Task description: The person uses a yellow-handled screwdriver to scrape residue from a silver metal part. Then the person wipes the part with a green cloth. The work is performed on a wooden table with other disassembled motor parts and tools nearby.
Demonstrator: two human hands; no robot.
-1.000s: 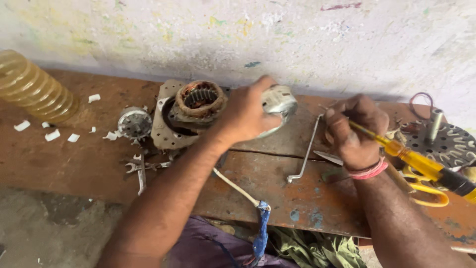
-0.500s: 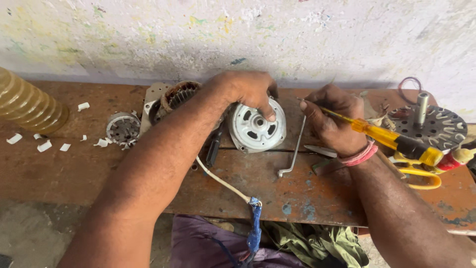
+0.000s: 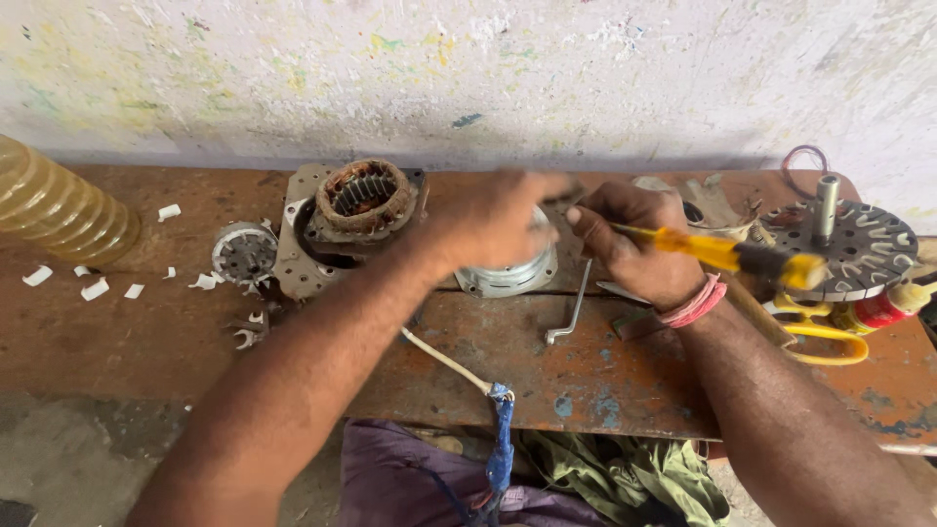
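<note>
**Inspector:** Head view. Left hand [image 3: 493, 226] is clamped over the round metal motor cover [image 3: 509, 271] on the bench [image 3: 586, 381]. Right hand [image 3: 634, 244] grips a yellow-handled screwdriver [image 3: 727, 254], its tip hidden just beside the left fingers.

**Supervisor:** Risk?

**Inspector:** In my judgement the tip may skid off and jab the steadying fingers.

A small repair workshop: a rusty, stained workbench [image 3: 146, 332] fills the middle of the frame under a paint-flecked wall [image 3: 468, 68], with a bare motor stator [image 3: 361, 195] upper centre-left and a finned rotor disc [image 3: 859, 244] at right.
</note>
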